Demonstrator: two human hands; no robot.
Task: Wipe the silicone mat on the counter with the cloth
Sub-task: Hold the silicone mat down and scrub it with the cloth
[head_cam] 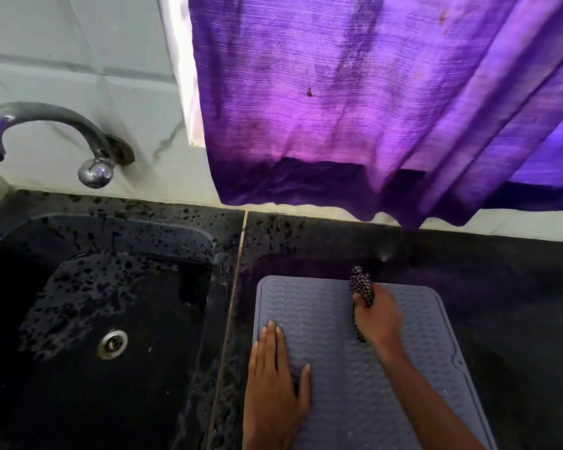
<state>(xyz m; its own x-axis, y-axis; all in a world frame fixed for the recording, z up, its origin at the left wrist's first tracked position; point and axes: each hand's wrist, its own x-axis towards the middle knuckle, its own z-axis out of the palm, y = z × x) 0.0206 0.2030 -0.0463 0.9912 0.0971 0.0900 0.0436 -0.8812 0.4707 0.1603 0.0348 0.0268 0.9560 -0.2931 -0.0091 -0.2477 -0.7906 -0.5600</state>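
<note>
Left hand (275,381) flat, fingers extended; right hand (379,316) fisted.

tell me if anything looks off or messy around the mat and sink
Nothing is spilled or broken. The purple curtain has dark stains and a small spot. The sink rim and counter are speckled with water. The mat lies flat under the left hand; the right hand grips the cloth.
</note>
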